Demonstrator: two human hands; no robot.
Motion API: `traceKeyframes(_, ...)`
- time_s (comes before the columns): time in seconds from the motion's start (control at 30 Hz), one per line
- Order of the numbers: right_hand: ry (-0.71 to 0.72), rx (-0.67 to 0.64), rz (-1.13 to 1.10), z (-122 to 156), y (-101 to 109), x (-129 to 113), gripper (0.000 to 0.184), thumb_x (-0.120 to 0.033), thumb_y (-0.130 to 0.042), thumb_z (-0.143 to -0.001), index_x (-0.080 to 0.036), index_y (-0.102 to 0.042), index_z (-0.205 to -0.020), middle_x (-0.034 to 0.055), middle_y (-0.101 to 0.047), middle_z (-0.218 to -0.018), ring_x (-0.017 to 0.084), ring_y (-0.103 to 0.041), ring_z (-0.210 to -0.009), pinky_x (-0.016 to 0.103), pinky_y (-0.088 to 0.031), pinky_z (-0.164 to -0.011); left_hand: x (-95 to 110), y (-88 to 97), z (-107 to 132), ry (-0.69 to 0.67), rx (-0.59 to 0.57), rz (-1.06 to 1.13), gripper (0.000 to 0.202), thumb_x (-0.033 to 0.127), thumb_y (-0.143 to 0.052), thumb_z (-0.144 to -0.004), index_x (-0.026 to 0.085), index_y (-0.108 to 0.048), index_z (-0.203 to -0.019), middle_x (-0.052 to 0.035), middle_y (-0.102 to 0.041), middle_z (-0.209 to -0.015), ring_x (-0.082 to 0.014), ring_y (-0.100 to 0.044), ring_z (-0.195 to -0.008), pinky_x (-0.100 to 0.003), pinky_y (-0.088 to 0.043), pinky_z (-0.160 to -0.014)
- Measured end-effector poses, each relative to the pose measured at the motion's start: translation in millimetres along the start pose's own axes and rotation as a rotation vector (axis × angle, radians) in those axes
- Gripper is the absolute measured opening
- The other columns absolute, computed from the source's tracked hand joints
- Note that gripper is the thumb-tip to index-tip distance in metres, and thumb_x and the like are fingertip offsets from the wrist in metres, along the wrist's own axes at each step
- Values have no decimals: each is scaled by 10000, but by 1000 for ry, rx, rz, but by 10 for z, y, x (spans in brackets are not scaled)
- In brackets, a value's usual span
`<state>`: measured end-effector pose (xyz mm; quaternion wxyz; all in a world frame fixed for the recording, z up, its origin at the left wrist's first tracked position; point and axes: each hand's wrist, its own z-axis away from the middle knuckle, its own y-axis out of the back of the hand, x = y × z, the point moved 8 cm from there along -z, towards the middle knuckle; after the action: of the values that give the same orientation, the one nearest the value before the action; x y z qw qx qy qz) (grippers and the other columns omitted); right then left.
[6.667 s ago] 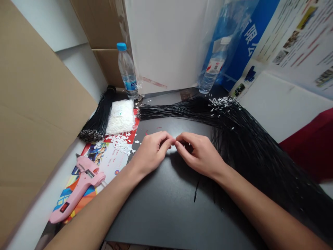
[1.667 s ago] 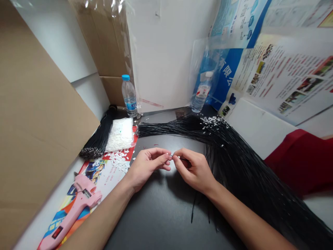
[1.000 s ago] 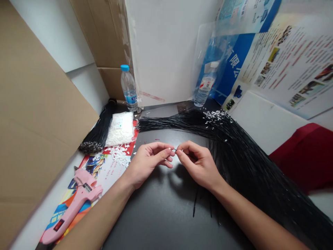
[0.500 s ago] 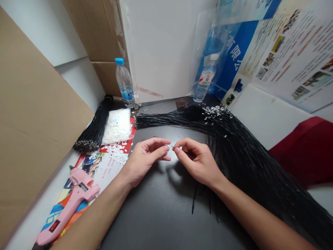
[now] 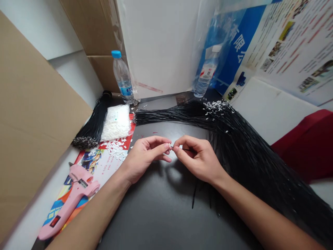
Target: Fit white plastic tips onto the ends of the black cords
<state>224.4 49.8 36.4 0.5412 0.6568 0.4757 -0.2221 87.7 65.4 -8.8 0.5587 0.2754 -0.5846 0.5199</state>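
Observation:
My left hand [image 5: 145,158] and my right hand [image 5: 199,158] meet fingertip to fingertip above a black mat [image 5: 161,211]. Each pinches thumb against forefinger. Between the pinches sits a tiny white piece [image 5: 171,146] on the end of a thin black cord. The cord runs under my right hand, and its tail [image 5: 194,198] lies on the mat below my wrist. A large fan of black cords [image 5: 249,152] spreads to the right, with small white pieces [image 5: 217,105] scattered on its far part.
A pink glue gun [image 5: 69,196] lies on a colourful sheet at the left. Behind it are loose white pieces [image 5: 116,147], a bag of them [image 5: 116,121] and a second cord bundle [image 5: 92,125]. Two water bottles [image 5: 122,78] [image 5: 206,76] stand at the back. A cardboard wall [image 5: 33,114] closes the left.
My fingertips have drawn together again over the small white piece after being slightly apart one second ago. The view has shifted a little; nothing else on the table has moved.

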Motion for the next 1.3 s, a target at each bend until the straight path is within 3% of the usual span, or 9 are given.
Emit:
traceKeyframes(0.37, -80, -45, -68, 4, -19, 83, 193, -305, -591, -850, -161, -667, -748, -83, -300, -509, 63, -270, -473, 228, -228, -474, 30, -47, 17, 11, -39, -9, 183, 287, -829, -767, 148, -773, -872, -33, -724, -843, -110, -653, -680, -248, -571, -694)
traceKeyframes(0.6, -47, -45, -37, 13, -22, 78, 177, -291, -597, -864, -168, -667, -758, -85, -310, -505, 62, -283, -470, 227, -245, -480, 26, -41, 28, -3, -26, -19, 184, 281, -821, -769, 147, -770, -885, -38, -714, -847, -128, -651, -740, -251, -572, -692)
traceKeyframes(0.8, 73, 0, 49, 31, -15, -24, 79, -238, -601, -885, -177, -650, -899, -71, -496, -565, 56, -339, -464, 218, -288, -475, 23, -15, 19, 5, -9, -44, 215, 308, -820, -766, 148, -761, -897, -41, -709, -864, -137, -664, -741, -273, -570, -723)
traceKeyframes(1.0, 347, 72, 264, 80, 27, -208, 93, -179, -589, -924, -192, -679, -908, 16, -709, -792, 91, -541, -589, 236, -434, -604, 1, -2, 9, 32, -4, 12, 199, 285, -820, -770, 143, -748, -890, -32, -710, -845, -122, -665, -724, -255, -575, -721)
traceKeyframes(1.13, 417, 72, 374, 77, 45, -223, 128, -229, -599, -945, -221, -725, -928, 44, -750, -846, 140, -649, -714, 266, -491, -690, -3, 5, 12, 38, 11, 54, 193, 270, -828, -758, 141, -749, -876, -28, -700, -813, -126, -659, -737, -256, -579, -708)
traceKeyframes(1.3, 417, 79, 414, 74, 52, -255, 154, -219, -591, -934, -219, -739, -892, 46, -756, -829, 140, -631, -685, 271, -490, -670, -11, 15, 10, 38, 16, 39, 210, 288, -835, -746, 143, -753, -875, -34, -698, -828, -142, -657, -772, -276, -579, -725)
